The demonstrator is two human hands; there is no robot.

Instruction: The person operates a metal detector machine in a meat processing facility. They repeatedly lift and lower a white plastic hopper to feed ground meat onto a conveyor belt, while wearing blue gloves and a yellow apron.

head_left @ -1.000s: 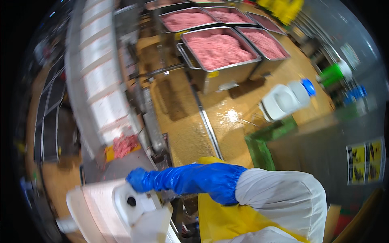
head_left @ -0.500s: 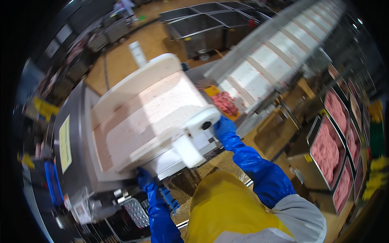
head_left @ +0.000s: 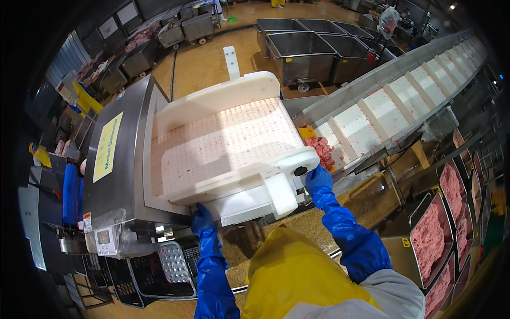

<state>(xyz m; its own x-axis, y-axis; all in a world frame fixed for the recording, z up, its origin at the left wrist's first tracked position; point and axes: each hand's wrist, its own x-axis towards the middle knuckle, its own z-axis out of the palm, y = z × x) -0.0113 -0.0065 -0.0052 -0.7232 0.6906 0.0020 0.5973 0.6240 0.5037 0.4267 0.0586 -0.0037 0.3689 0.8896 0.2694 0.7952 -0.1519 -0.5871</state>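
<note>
A short belt conveyor (head_left: 228,135) with a pale belt lies in front of me, between two white side guards (head_left: 244,183). Its left end meets a steel machine housing (head_left: 125,154). My left hand (head_left: 203,220), in a blue glove, grips the conveyor frame's near edge beside the housing. At the near guard's rounded right end, close to a black knob (head_left: 300,170), my blue-gloved right hand (head_left: 320,182) has its fingers closed around the edge. Some of its fingertips are hidden. Red minced meat (head_left: 321,151) lies just past the belt's right end.
An inclined cleated conveyor (head_left: 393,111) rises to the far right. Steel bins of minced meat (head_left: 427,244) stand on my right, and several steel tubs (head_left: 301,56) stand beyond. Black crates (head_left: 143,274) sit below at the left. A white bracket (head_left: 280,194) juts toward me.
The view has shifted and steadied, so the conveyor and both hands appear farther right. Both hands stay at the same places on the conveyor.
</note>
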